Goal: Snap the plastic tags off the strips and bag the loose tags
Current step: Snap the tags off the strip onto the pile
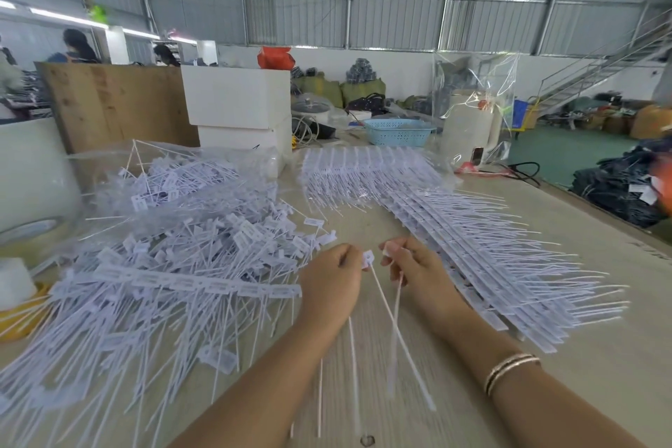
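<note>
My left hand (331, 284) pinches a white plastic tag (368, 260) by its flat head; its thin tail runs down toward me. My right hand (411, 269), close beside it, pinches another tag (391, 251) whose tail also hangs down. A wide heap of loose tags (174, 265) covers the table's left side, and a short strip of joined tags (203, 282) lies across it. Stacked uncut strips (472, 247) fan along the right side. A clear plastic bag (171, 175) holding tags lies at the back left.
White foam boxes (236, 102) and a wooden board (116, 102) stand behind the heap. A blue basket (398, 131) and a cream kettle (469, 127) under clear film sit at the back. A tape roll (32, 229) lies far left. The table's right edge (600, 215) drops to the floor.
</note>
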Demonstrator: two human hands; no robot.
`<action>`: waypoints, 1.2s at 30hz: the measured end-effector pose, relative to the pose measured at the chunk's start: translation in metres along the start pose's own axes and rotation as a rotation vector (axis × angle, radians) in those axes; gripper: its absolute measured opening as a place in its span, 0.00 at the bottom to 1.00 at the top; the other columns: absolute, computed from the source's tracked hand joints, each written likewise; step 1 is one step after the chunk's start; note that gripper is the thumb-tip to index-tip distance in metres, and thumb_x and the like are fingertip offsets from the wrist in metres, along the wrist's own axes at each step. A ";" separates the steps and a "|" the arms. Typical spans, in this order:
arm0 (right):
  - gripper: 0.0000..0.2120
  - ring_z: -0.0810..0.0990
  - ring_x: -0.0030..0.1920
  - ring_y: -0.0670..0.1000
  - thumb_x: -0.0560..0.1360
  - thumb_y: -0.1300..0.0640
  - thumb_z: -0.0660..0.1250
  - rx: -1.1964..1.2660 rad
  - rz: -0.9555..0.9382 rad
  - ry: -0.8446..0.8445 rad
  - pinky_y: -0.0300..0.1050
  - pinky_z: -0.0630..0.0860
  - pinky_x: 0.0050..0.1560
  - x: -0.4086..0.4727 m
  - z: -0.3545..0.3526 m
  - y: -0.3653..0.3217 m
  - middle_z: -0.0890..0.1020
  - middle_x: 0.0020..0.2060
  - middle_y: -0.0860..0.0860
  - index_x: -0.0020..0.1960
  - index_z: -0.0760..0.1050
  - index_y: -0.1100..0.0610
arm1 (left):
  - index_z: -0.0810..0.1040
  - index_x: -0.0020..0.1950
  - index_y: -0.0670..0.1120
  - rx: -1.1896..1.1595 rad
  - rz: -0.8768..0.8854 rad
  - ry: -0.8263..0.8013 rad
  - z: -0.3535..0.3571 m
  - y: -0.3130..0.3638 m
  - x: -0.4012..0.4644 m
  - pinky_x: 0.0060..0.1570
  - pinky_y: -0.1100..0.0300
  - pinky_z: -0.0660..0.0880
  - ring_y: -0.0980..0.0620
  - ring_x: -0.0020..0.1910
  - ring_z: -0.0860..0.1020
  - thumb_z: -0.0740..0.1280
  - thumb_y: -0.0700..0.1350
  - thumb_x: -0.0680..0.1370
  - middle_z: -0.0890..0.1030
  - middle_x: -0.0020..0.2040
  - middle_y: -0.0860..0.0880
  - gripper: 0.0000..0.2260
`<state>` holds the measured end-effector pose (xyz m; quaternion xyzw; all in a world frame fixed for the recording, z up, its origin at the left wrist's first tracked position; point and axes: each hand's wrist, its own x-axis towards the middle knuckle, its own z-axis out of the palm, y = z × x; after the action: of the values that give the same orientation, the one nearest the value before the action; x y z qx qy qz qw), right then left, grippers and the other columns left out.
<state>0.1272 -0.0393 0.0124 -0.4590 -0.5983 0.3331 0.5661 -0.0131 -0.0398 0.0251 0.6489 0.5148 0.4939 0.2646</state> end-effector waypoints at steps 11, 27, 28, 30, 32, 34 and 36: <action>0.14 0.76 0.44 0.40 0.81 0.51 0.57 -0.162 0.113 -0.089 0.28 0.67 0.44 -0.003 0.003 -0.003 0.78 0.39 0.38 0.42 0.79 0.48 | 0.69 0.50 0.51 0.096 0.112 -0.095 0.000 -0.003 0.001 0.40 0.67 0.67 0.59 0.41 0.74 0.59 0.35 0.75 0.74 0.40 0.57 0.11; 0.09 0.77 0.36 0.40 0.76 0.59 0.67 -0.082 0.047 -0.235 0.28 0.70 0.41 -0.007 0.000 -0.008 0.80 0.32 0.43 0.37 0.78 0.54 | 0.66 0.31 0.50 0.535 0.186 -0.154 -0.009 -0.009 0.006 0.54 0.56 0.59 0.52 0.33 0.71 0.55 0.51 0.81 0.69 0.26 0.53 0.19; 0.09 0.78 0.36 0.40 0.76 0.59 0.67 -0.082 0.037 -0.232 0.29 0.71 0.42 -0.007 0.001 -0.008 0.80 0.32 0.43 0.38 0.78 0.55 | 0.64 0.30 0.51 0.525 0.181 -0.154 -0.009 -0.008 0.006 0.54 0.56 0.59 0.52 0.33 0.70 0.55 0.51 0.81 0.69 0.26 0.53 0.19; 0.08 0.77 0.38 0.44 0.76 0.58 0.67 -0.122 -0.008 -0.199 0.37 0.73 0.45 -0.007 0.002 -0.007 0.79 0.33 0.45 0.39 0.78 0.58 | 0.64 0.30 0.52 0.468 0.148 -0.157 -0.010 -0.007 0.007 0.54 0.55 0.61 0.52 0.34 0.71 0.54 0.51 0.82 0.71 0.27 0.53 0.20; 0.09 0.76 0.37 0.48 0.77 0.58 0.66 -0.179 -0.074 -0.149 0.47 0.72 0.45 -0.008 0.005 -0.007 0.78 0.33 0.49 0.39 0.77 0.60 | 0.69 0.33 0.51 0.390 0.104 -0.169 -0.011 -0.007 0.009 0.55 0.54 0.64 0.50 0.38 0.75 0.54 0.51 0.82 0.77 0.33 0.52 0.18; 0.09 0.75 0.36 0.47 0.77 0.58 0.66 -0.213 -0.122 -0.100 0.47 0.71 0.43 -0.009 0.010 -0.008 0.78 0.32 0.50 0.39 0.77 0.57 | 0.74 0.37 0.49 0.324 0.054 -0.165 -0.010 -0.006 0.010 0.52 0.54 0.65 0.49 0.41 0.76 0.54 0.51 0.82 0.80 0.38 0.48 0.17; 0.10 0.74 0.33 0.42 0.77 0.59 0.65 -0.213 -0.170 0.026 0.42 0.70 0.39 -0.010 0.013 -0.010 0.77 0.30 0.46 0.38 0.77 0.51 | 0.71 0.34 0.49 0.247 -0.002 -0.141 -0.011 -0.008 0.012 0.45 0.56 0.65 0.48 0.39 0.75 0.54 0.50 0.82 0.79 0.38 0.47 0.18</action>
<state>0.1121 -0.0507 0.0155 -0.4683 -0.6597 0.2127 0.5479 -0.0260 -0.0282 0.0269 0.7090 0.5525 0.3798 0.2188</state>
